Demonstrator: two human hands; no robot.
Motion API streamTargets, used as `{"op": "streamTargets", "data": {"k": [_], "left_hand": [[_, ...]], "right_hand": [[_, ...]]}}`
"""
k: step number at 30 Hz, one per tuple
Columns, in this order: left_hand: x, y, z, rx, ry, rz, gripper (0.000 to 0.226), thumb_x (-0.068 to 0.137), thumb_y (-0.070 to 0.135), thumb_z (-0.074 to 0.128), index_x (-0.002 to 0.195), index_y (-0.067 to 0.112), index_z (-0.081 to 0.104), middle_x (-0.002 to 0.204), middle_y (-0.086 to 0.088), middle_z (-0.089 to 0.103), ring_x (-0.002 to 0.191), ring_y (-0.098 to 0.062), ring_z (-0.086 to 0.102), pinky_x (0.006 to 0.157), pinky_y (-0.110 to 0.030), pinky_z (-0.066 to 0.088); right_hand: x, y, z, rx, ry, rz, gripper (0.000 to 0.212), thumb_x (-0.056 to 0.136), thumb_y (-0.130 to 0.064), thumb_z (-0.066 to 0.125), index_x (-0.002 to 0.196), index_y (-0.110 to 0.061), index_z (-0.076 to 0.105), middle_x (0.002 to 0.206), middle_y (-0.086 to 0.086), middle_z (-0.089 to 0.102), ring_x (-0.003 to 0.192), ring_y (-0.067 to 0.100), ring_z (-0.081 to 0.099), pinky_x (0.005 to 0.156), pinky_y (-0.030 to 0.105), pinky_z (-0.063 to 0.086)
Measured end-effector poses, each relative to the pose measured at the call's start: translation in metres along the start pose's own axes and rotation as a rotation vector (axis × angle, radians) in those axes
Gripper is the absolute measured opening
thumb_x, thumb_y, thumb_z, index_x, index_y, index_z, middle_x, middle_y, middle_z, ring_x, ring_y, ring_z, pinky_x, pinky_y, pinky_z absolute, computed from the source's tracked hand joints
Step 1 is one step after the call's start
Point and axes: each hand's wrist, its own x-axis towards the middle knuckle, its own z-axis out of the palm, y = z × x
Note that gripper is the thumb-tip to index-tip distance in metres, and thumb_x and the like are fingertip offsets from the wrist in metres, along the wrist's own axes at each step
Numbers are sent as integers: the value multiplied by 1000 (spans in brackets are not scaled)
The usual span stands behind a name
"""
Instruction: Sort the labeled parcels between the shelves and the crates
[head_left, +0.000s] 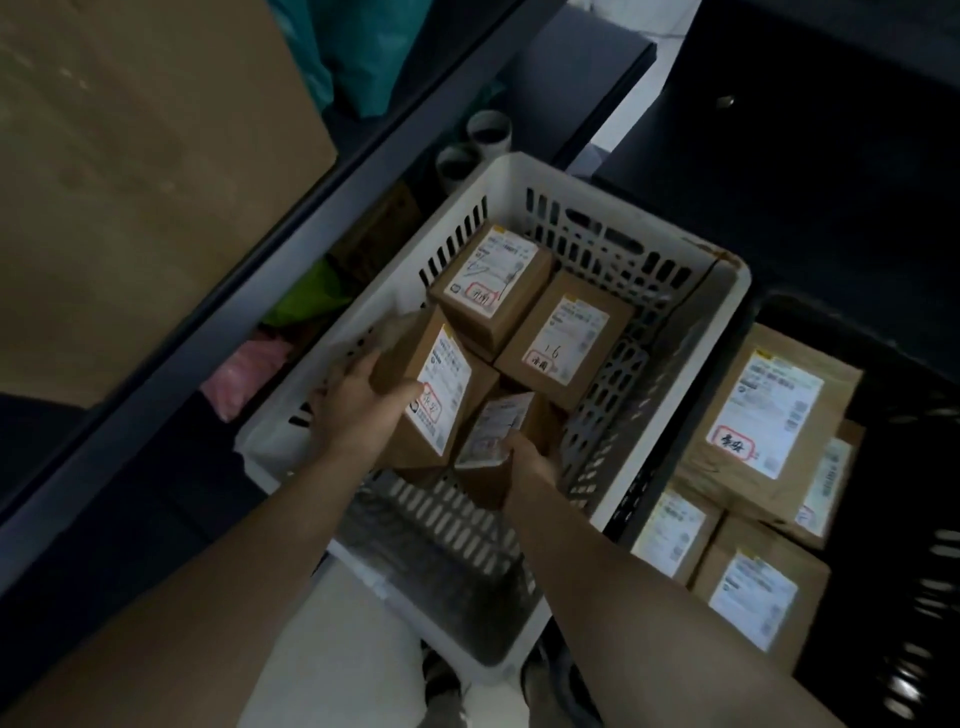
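Observation:
A white slotted crate (519, 171) stands on the floor beside the shelves and holds several brown labeled parcels. My left hand (358, 405) grips a tilted parcel (441, 384) at the crate's left side, thumb on its white label. My right hand (530, 462) holds a smaller tilted parcel (498, 426) just to the right of it. Two more parcels lie flat at the crate's far end, one (493, 280) on the left and one (566, 338) marked 16. A black crate (914, 519) to the right holds several labeled parcels, the biggest (769, 421) on top.
A dark metal shelf rail (260, 249) runs diagonally on the left, with a big cardboard box (130, 182) above it. Under the rail lie pink and green bags (270, 353) and two paper tubes (472, 145). A dark cabinet (805, 156) stands behind the crates.

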Motion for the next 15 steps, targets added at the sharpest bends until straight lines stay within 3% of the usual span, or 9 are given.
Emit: {"op": "streamTargets", "data": {"k": [2,5,7,10,11,13,15], "left_hand": [[6,-6,0,-40,-16,-4,90,44,66,54,131,40,47,135,-4,50,120,-34,46,101,-49,41],[10,-12,-1,-64,-59,20,78,46,64,57,122,46,48,130,-3,55,115,-32,52,97,-49,45],[11,-13,-2,-80,-77,44,78,47,63,58,122,45,50,129,-4,55,114,-30,54,97,-48,46],[14,-15,0,-100,-106,90,82,47,62,59,126,39,51,130,-5,53,113,-28,55,97,-49,46],[16,-17,1,-101,-115,100,82,49,61,59,127,38,50,131,-5,52,114,-28,54,97,-49,46],[18,-22,4,-100,-120,119,84,52,58,60,131,35,49,134,-5,49,116,-28,52,97,-50,46],[19,-25,7,-122,-117,122,83,54,55,61,132,33,49,135,-4,45,118,-28,50,97,-50,46]], "right_hand": [[-8,-5,-4,-432,40,-149,82,69,-43,67,143,-27,39,145,14,41,130,41,41,108,49,36],[-16,-15,-7,-838,-48,-360,56,84,-40,62,134,-16,51,130,16,55,122,36,50,105,44,41],[-13,-33,-9,-774,-102,-298,42,88,-30,65,121,-4,59,114,12,63,114,31,58,97,34,46],[3,-53,-6,-660,-70,-251,42,90,-23,65,125,-1,56,122,10,60,115,29,57,91,29,46],[15,-54,-6,-653,-4,-284,39,91,-20,62,125,-2,55,124,7,58,116,30,55,95,32,45],[27,-49,-8,-687,114,-322,45,89,-15,55,132,-2,50,137,18,51,123,37,49,105,45,42],[28,-40,-12,-775,176,-355,54,91,-12,52,143,-5,39,147,25,35,134,41,35,112,48,31]]}}
